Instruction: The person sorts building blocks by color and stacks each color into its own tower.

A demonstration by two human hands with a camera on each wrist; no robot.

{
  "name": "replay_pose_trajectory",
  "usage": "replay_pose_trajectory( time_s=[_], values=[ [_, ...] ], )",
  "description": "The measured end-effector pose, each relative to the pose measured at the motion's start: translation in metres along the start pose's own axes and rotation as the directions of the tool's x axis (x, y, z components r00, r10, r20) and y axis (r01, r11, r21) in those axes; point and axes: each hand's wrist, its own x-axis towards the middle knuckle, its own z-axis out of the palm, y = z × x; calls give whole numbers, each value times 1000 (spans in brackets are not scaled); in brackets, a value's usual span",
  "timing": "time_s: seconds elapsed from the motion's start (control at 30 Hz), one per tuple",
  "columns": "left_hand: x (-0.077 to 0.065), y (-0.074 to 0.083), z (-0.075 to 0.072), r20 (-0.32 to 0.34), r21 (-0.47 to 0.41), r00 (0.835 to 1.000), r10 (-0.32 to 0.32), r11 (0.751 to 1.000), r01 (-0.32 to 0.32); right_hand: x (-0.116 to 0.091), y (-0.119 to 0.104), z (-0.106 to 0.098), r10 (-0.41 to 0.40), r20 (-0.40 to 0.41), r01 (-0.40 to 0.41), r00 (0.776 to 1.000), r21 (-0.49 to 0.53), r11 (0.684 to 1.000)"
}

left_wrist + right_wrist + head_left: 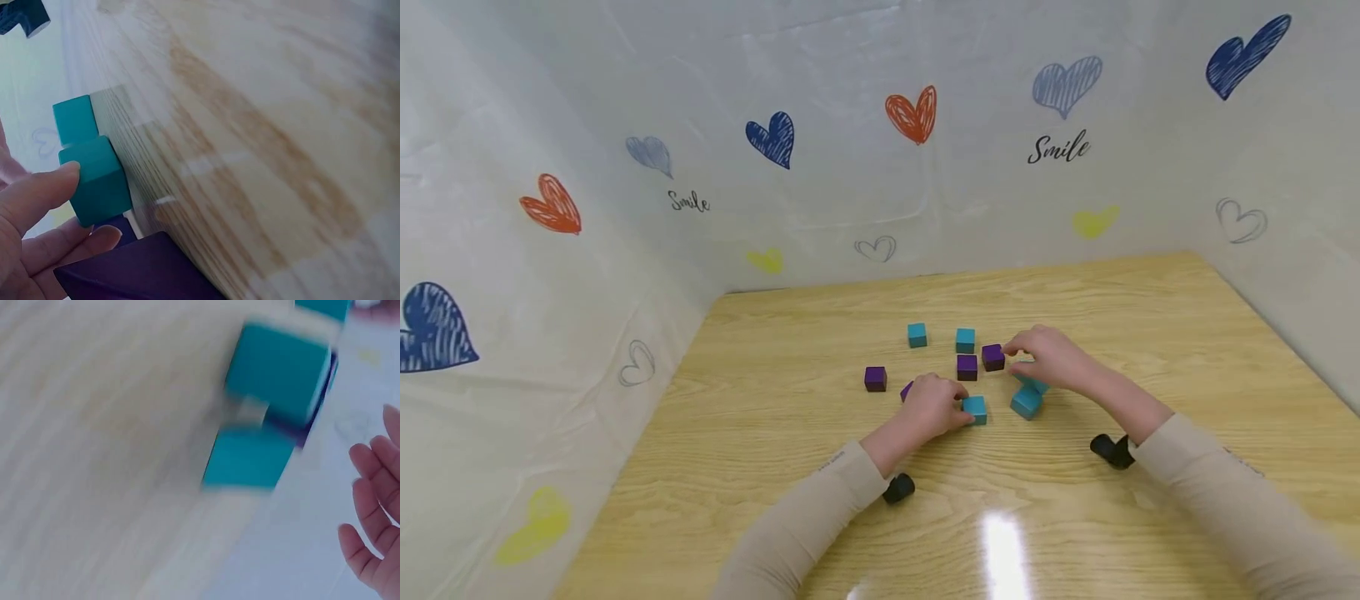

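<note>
A wood-grain desk (pixel 760 392) is crossed by two beige sleeves (pixel 820 521). In the left hand (pixel 931 405), a blue block (pixel 976 410) is pinched between thumb and fingers near the desk's middle; the right hand (pixel 1054 358), its grip relaxed, is held just beside two more blue blocks (pixel 1027 403) and a purple block (pixel 993 358). Other blocks (pixel 917 336) are scattered nearby.

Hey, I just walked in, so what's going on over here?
At a wooden table, a person's left hand pinches a blue cube between thumb and fingers. Their right hand, fingers loosely open, is near two other blue cubes and a purple cube and seems to hold nothing. Two more blue cubes sit farther back, and three more purple cubes lie around, one partly hidden by the left hand.
</note>
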Motion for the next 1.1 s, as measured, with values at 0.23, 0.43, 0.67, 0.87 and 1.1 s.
replay_pose_trajectory(
  time_s=[0.23,0.43,0.67,0.87,1.1],
  values=[
    [-1,-2,-1,-15,19,1000,4,1000,-4,-8,25,-6,98,84,-101,992,25,995],
    [-2,-3,1,-32,27,999,21,999,-20,-14,26,3,116,80,-120,990,48,992],
    [-2,-4,4,-32,-3,999,18,1000,-18,-22,12,2,43,156,-53,987,62,997],
    [-1,-7,4,-52,-31,998,35,999,-37,-28,14,1,-85,211,84,974,11,996],
    [0,-8,4,-68,-73,995,70,995,-74,-31,21,7,-137,209,137,968,12,990]
  ],
)
